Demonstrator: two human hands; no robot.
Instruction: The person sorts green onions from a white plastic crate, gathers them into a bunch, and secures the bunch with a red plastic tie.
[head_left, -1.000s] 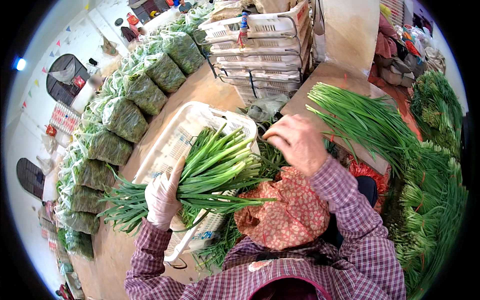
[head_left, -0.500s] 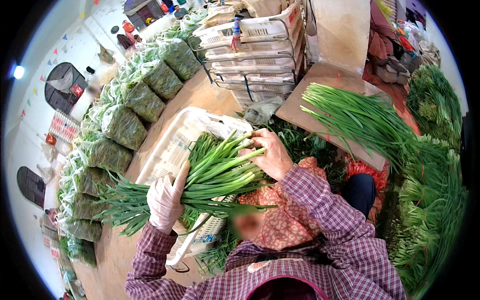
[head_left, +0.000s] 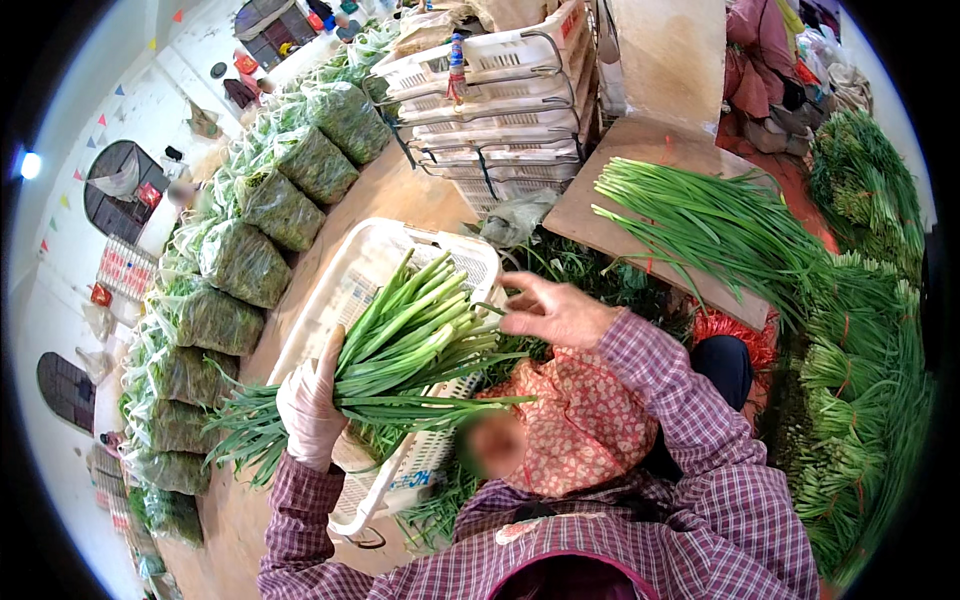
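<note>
A thick bunch of long green stalks [head_left: 405,335], pale ends toward upper right, is gripped in my left hand [head_left: 312,405], which wears a pale glove. The bunch lies across a white plastic crate [head_left: 340,260] with more greens inside. Just right of the bunch is my right hand [head_left: 560,315], bare, fingers loosely bent and apart near the stalk ends. A red floral cloth [head_left: 590,420] covers my lap, with loose greens around it.
Bagged greens [head_left: 240,260] line the left. Stacked white crates [head_left: 480,100] stand ahead. A board [head_left: 630,150] holds long stalks [head_left: 690,210]; bundled greens [head_left: 860,390] are piled at right. Pink clothing [head_left: 760,50] is at the upper right, distant people at the upper left.
My right hand reached into the stalk ends half a second ago and has since come away to the right, fingers loosened. My left hand and bunch have shifted slightly left.
</note>
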